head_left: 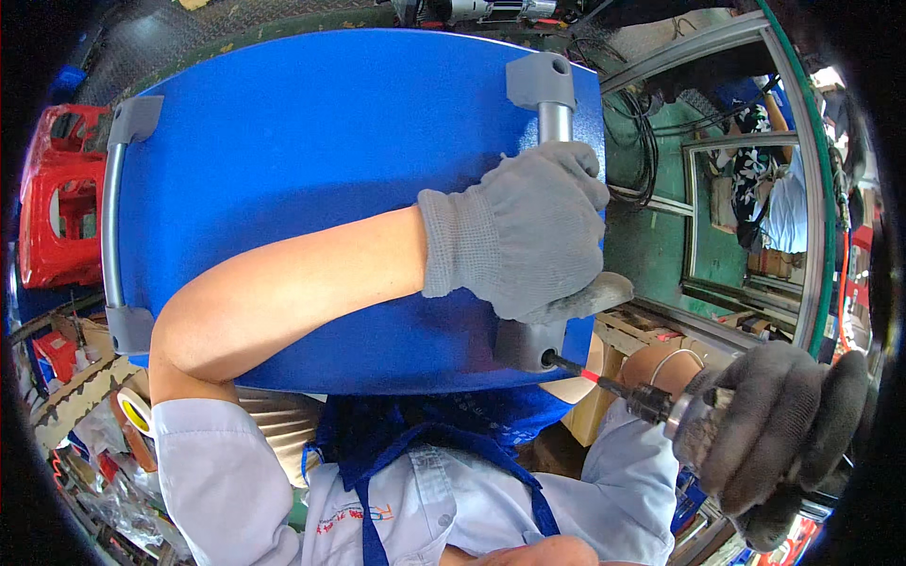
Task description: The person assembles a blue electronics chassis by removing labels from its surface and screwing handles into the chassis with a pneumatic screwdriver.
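Observation:
A large blue board [311, 141] lies before me, with a grey handle at each short end. In a grey knitted glove, my left hand [543, 231] reaches across the board and is closed round the metal bar [555, 124] of the right handle. That bar runs between a far grey end bracket [540, 80] and a near one [519, 349]. My right hand [764, 424], also gloved, grips a power screwdriver [651, 404]. Its red-banded bit enters the hole in the near bracket; the screw itself is hidden. The left handle [113, 217] is untouched.
Red plastic stools [66, 198] stand beyond the board's left end. To the right is a metal frame [802, 189] with black cables [642, 141] beside it. Another person [769, 179] is visible through it. Boxes and plastic bags [123, 472] crowd the lower left.

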